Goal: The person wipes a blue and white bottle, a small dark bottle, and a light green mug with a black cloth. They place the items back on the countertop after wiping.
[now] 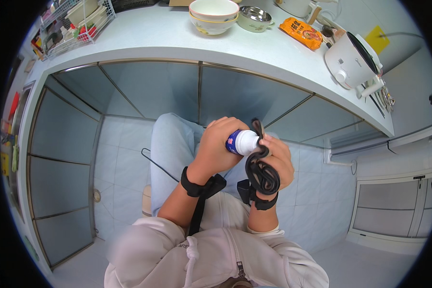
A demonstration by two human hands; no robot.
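Note:
My left hand (216, 145) is wrapped around a small white plastic bottle (246, 142) with a blue label. The bottle lies on its side above my lap, its narrower end towards the right. My right hand (282, 162) grips a black strap (262, 176), which looks like a belt, folded into loose coils with a lighter inner side. One end of the strap sticks up beside the bottle's narrow end. My right fingers are close to that end; the strap hides whether they touch it. Both wrists wear black bands.
Ahead runs a white counter (147, 34) above glass-fronted cabinets (154, 90). On it stand stacked bowls (214, 16), a steel-lined bowl (255, 18), an orange food packet (301, 32) and a white electric cooker (352, 59). A wire dish rack (75, 25) is at the left.

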